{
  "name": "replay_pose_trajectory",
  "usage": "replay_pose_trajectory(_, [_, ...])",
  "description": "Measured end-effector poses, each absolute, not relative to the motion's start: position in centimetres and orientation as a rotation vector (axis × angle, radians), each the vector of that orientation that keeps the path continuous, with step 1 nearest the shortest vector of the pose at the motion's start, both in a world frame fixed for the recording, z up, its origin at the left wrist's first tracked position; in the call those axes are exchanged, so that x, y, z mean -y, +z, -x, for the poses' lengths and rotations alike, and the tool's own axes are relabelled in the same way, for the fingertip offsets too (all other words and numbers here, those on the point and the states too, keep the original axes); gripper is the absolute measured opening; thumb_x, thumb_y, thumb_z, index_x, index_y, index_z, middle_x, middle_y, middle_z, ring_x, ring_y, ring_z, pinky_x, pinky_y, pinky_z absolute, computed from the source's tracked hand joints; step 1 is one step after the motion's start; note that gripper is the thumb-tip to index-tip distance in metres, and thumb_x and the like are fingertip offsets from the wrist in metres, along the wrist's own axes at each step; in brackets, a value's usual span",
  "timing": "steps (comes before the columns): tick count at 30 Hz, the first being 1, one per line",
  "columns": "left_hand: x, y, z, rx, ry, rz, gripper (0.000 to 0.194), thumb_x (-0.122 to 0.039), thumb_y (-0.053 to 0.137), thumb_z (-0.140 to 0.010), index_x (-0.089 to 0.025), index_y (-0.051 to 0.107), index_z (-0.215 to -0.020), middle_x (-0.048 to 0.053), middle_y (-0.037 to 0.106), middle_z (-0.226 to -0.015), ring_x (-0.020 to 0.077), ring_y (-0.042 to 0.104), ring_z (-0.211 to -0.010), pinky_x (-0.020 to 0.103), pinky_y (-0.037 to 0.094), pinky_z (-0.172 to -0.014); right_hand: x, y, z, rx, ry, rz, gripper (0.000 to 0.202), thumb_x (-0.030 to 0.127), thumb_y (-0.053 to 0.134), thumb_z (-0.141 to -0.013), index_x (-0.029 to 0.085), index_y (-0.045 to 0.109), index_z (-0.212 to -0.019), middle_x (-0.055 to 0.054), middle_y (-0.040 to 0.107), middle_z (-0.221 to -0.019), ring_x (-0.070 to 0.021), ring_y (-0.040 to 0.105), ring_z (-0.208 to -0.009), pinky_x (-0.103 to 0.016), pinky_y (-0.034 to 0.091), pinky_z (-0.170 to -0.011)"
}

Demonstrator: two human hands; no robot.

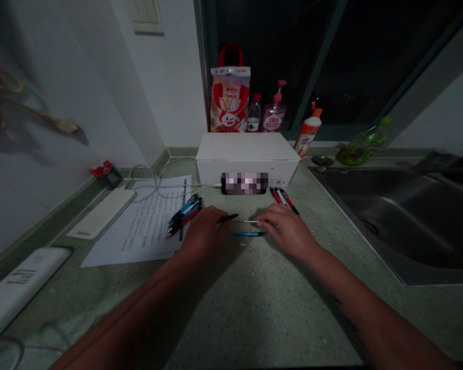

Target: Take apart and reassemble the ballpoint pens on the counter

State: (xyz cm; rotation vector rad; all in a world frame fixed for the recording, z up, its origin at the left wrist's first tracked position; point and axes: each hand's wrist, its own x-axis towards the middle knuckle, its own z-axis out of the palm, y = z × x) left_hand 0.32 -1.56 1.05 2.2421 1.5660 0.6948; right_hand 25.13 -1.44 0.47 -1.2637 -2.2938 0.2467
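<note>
While the left hand (206, 231) is gripping a black pen part (227, 218), the right hand (287, 228) is pinching a thin pale refill (249, 221) between thumb and finger; the view is not showing whether the pieces are touching. Just nearer the wearer, a blue pen barrel (249, 234) is lying on the counter (250, 308). Pen assembly or dismantling is apparently underway, probably calling next for steady alignment of both pieces

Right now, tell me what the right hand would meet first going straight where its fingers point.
Likely the black pen piece in the left hand, past the thin white stick; depth is unclear.
</note>
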Motion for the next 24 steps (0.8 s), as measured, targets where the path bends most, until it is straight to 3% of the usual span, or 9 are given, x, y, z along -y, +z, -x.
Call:
replay_pose_trajectory(7, [1.1, 0.9, 0.3, -1.642, 0.429, -2.291, 0.017, -0.02, 0.063, -0.09, -0.022, 0.077, -0.099, 0.012, 0.073, -0.1, 0.0306, 0.065, -0.099, 0.044, 0.048, -0.087, 1.3, 0.8, -25.5, 2.304, 0.247, 1.323, 0.009, 0.018, 0.065, -0.096, 0.022, 0.073, -0.099, -0.006, 0.071, -0.096, -0.0255, 0.064, -0.097, -0.04, 0.049, -0.087])
replay_pose_trajectory(17, [2.4, 0.8, -0.2, -1.419, 0.374, -2.315, 0.006, -0.025, 0.068, -0.083, -0.022, 0.072, -0.086, 0.007, 0.07, -0.091, 0.0253, 0.062, -0.088, 0.039, 0.047, -0.079, 1.3, 0.9, -25.7, 2.25, 0.233, 1.387, 0.003, 0.02, 0.067, -0.094, 0.022, 0.07, -0.095, -0.005, 0.072, -0.094, -0.0252, 0.064, -0.094, -0.04, 0.049, -0.085])
replay_pose_trajectory(24, [3.2, 1.9, -0.7, -1.287, 0.248, -2.237, 0.01, -0.031, 0.07, -0.083, -0.021, 0.072, -0.083, 0.005, 0.071, -0.084, 0.0216, 0.062, -0.076, 0.034, 0.044, -0.067, 1.3, 0.7, -25.4, 2.268, 0.235, 1.385, 0.004, 0.021, 0.066, -0.095, 0.023, 0.07, -0.094, -0.005, 0.071, -0.093, -0.0244, 0.064, -0.093, -0.038, 0.048, -0.083])
